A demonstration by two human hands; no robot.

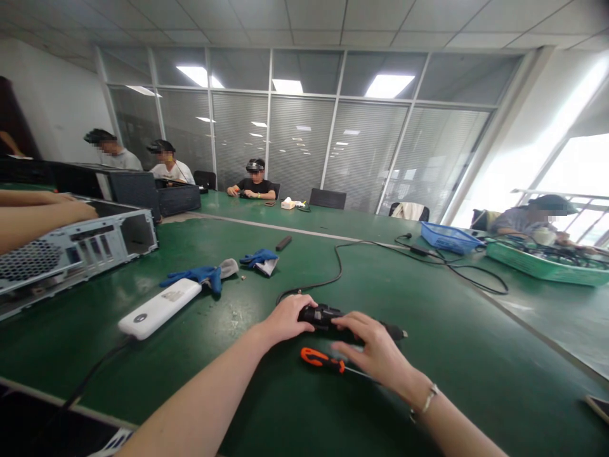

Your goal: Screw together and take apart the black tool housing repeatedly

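Bench check: we find the left hand closed around one end of a black tool and the right hand gripping its other end. Its cable runs off beyond the hands. An orange-handled screwdriver lies just on the near side of the right hand's fingers.

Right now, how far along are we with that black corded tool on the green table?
Early, it seems. Done: the orange-handled screwdriver lies ready by the right hand, blue gloves lie aside. In hand: the left hand grips the black corded tool; the right hand's fingers rest on it. Left: the tool looks whole, so the real work seems ahead.
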